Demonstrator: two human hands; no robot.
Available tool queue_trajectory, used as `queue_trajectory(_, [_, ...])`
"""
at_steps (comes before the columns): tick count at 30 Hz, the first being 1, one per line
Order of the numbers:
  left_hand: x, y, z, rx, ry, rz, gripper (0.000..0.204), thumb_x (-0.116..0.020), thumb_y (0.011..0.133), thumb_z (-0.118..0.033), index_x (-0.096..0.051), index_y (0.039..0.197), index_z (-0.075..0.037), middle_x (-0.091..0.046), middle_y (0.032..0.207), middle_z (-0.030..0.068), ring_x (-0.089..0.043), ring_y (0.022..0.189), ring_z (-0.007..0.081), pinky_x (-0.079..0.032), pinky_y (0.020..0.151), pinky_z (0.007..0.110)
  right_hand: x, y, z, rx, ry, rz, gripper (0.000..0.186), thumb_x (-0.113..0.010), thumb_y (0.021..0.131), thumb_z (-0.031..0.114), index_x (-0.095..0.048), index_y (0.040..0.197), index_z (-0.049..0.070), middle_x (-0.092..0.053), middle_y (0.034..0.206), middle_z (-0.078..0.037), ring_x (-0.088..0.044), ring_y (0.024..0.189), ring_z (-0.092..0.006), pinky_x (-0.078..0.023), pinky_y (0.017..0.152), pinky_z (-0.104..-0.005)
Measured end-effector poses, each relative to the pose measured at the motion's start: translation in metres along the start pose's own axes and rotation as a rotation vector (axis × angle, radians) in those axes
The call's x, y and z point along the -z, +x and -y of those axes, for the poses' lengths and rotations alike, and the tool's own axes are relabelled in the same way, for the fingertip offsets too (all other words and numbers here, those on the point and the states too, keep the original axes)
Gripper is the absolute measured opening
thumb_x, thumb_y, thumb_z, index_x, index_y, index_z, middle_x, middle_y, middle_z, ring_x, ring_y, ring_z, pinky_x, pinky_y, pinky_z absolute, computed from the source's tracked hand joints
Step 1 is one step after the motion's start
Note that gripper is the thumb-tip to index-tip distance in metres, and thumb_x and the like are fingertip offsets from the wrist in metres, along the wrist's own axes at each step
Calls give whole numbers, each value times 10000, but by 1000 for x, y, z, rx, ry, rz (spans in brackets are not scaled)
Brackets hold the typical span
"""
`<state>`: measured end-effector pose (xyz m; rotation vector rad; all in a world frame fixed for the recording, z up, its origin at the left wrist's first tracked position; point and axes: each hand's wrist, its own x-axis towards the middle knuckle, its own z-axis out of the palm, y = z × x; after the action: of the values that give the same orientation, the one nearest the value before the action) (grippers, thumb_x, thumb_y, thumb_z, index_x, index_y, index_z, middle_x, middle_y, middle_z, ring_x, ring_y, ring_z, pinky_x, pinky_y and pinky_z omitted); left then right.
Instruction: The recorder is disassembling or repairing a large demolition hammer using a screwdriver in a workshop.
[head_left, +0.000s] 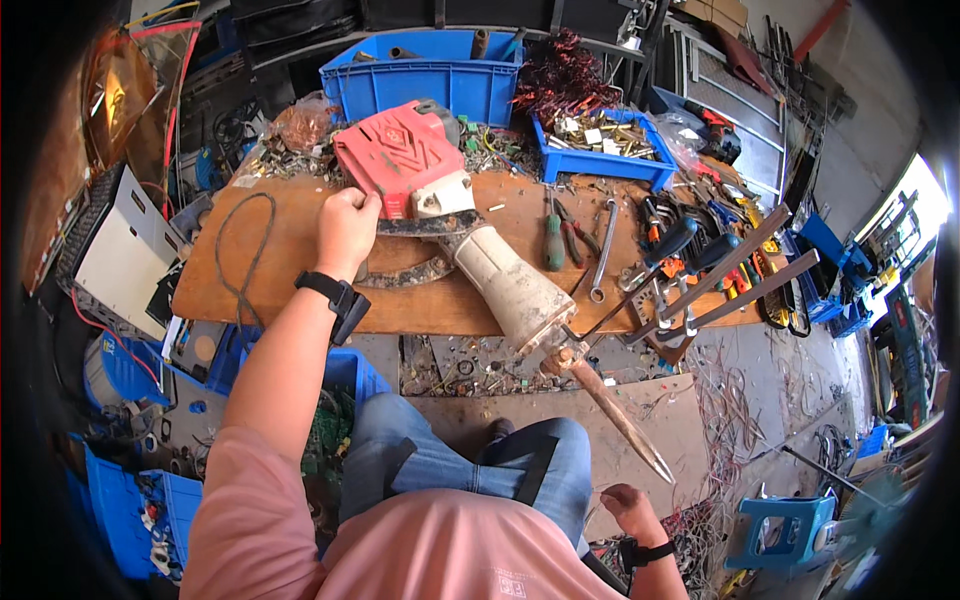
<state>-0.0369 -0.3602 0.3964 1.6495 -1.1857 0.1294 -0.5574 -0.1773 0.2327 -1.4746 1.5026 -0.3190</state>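
Note:
A large electric breaker hammer lies diagonally on the wooden bench (225,290), with red housing (393,157), pale barrel (503,280) and dark curved handle (405,275). Its pointed chisel (620,420) juts beyond the front edge. My left hand (345,225) is closed on the breaker at the lower left of the red housing. My right hand (630,515) is low, below the chisel's tip, with fingers loosely bent and apart, holding nothing visible. Pliers (578,250), a screwdriver (553,240) and a wrench (602,255) lie right of the barrel.
Blue crates (420,80) and a blue parts tray (610,172) stand at the back. Several hand tools crowd the bench's right. A cable (240,285) lies at left. Below are scattered wires, a cardboard sheet (660,410), a blue stool (775,525) and more bins (115,510).

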Motion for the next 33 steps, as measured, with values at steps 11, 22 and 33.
queue_trajectory(11, [-1, 1, 3, 30, 9, -14, 305, -571, 771, -184, -504, 561, 27, -487, 522, 196, -504, 471, 305, -406, 504, 385, 94, -27, 197, 474, 107, 247, 214, -640, 812, 123, -613, 945, -43, -622, 905, -106, -591, 797, -169, -457, 748, -285])
queue_trajectory(22, [0, 0, 1, 45, 56, -13, 275, -571, 766, -207, -552, 620, 25, -544, 616, 222, -559, 607, 378, -443, 563, 416, 73, 69, 281, 343, 390, -68, 495, -582, 871, 288, -456, 1194, -64, -566, 974, -104, -589, 720, -159, -503, 622, -270])
queue_trajectory(33, [-4, 0, 3, 9, -3, -63, 276, -568, 767, -160, -505, 578, 32, -487, 530, 192, -482, 475, 310, -405, 507, 380, 53, 102, 277, 302, 570, 31, 369, -446, 935, 323, -554, 992, -25, -610, 870, -101, -592, 661, -167, -507, 593, -275])
